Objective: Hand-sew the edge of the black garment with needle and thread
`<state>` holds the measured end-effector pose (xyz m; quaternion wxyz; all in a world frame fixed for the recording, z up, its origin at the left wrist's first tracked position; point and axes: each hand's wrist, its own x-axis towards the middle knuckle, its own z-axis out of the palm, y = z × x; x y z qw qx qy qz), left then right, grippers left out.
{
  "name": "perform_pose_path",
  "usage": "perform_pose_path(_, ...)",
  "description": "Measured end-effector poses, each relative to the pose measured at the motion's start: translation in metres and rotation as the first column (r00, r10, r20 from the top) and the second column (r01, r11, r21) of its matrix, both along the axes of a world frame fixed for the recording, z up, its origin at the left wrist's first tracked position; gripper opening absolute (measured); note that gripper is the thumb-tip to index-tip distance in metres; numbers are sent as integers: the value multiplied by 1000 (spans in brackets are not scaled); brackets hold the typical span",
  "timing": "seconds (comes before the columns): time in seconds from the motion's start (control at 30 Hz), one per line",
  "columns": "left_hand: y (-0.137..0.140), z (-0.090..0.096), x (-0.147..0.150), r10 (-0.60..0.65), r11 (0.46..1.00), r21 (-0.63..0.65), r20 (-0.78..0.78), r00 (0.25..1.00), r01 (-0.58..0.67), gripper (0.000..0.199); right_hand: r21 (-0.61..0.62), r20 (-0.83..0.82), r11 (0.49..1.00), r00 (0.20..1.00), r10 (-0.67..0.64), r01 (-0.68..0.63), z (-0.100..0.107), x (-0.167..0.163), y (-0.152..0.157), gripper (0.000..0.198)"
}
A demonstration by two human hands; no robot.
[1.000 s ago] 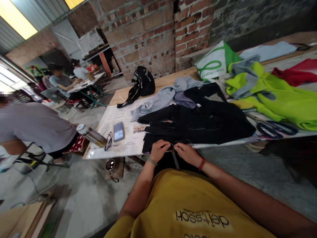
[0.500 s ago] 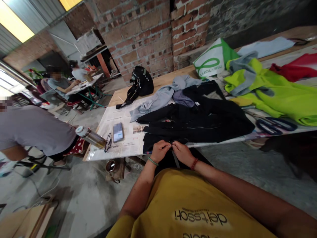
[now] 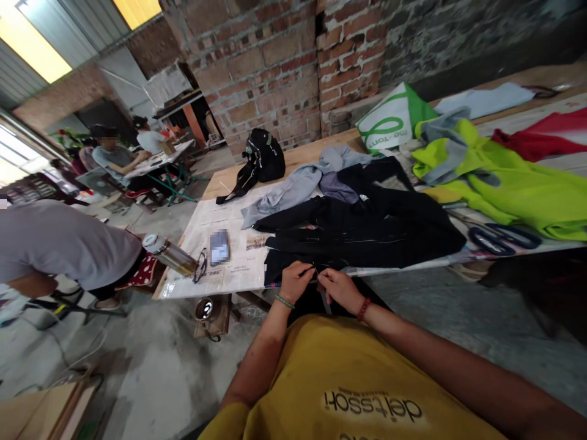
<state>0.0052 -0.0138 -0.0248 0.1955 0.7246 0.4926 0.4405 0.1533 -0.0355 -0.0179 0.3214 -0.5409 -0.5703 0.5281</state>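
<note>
A black garment (image 3: 348, 235) with pale lines of stitching lies across the table in front of me, its near edge reaching my hands. My left hand (image 3: 297, 282), with a green bead bracelet at the wrist, is closed in a pinch on that near edge. Just to its right, a small gap apart, my right hand (image 3: 340, 288) is also closed in a pinch, a red bracelet on its wrist. A tiny pale glint shows between the fingertips; what the right fingers hold is too small to make out.
Blue-handled scissors (image 3: 493, 239) lie right of the garment, beside a lime-green garment (image 3: 509, 177). To the left are a phone (image 3: 220, 247), glasses (image 3: 200, 266) and a bottle (image 3: 169, 253). A black bag (image 3: 266, 156) sits behind; a person (image 3: 68, 244) is seated at left.
My fingertips were together and are now slightly apart; the right hand has dropped a little and shifted right. The view has tilted slightly. The garment lies much as before.
</note>
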Motion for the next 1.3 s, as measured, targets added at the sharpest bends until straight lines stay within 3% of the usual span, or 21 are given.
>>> perform_pose_path(0.27,-1,-2,-4,-140,987,73,-33,990,142,13,100,-48,993,997,-58,62,6,-4,9,22)
perform_pose_path(0.37,-1,-3,-5,-128,988,80,-12,992,129,13,103,-2,995,1000,6,-6,8,4,10,24)
perform_pose_path(0.43,-1,-3,-4,-114,990,86,1,993,114,14,202,94,978,995,40,-59,12,17,8,27)
perform_pose_path(0.5,-1,-4,-4,-114,989,98,11,993,112,14,441,201,896,978,-50,-45,22,33,6,27)
perform_pose_path(0.57,-1,-4,-4,-119,987,113,18,993,116,14,704,226,710,940,-254,22,35,47,9,24)
perform_pose_path(0.6,-2,-4,-4,-119,986,121,21,993,116,14,781,225,624,915,-335,36,42,51,12,23)
perform_pose_path(0.63,-2,-4,-4,-117,985,128,22,993,113,14,820,234,572,892,-386,33,48,53,17,23)
perform_pose_path(0.67,-2,-4,-4,-112,985,134,20,993,109,14,826,263,563,877,-402,10,53,53,24,23)
perform_pose_path(0.73,-3,-4,-4,-105,985,141,13,994,102,15,756,375,649,873,-312,-93,58,47,41,25)
perform_pose_path(0.8,-3,-3,-4,-104,984,143,3,995,102,15,588,497,772,861,-110,-241,57,36,56,31)
perform_pose_path(0.87,-2,-3,-4,-103,985,142,-4,995,103,15,426,525,835,847,85,-348,52,25,65,33)
perform_pose_path(0.93,-1,-4,-5,-99,986,136,-6,995,99,15,349,456,853,866,206,-387,45,18,66,27)
perform_pose_path(1.0,-1,-5,-5,-92,988,124,-3,996,91,16,320,336,881,911,239,-349,38,16,63,23)
perform_pose_path(1.13,0,-6,-4,-72,992,99,-4,997,72,17,255,183,943,968,171,-215,31,18,53,21)
perform_pose_path(1.3,-2,-2,-3,-17,999,48,13,1000,17,14,380,171,915,982,77,-137,38,11,50,16)
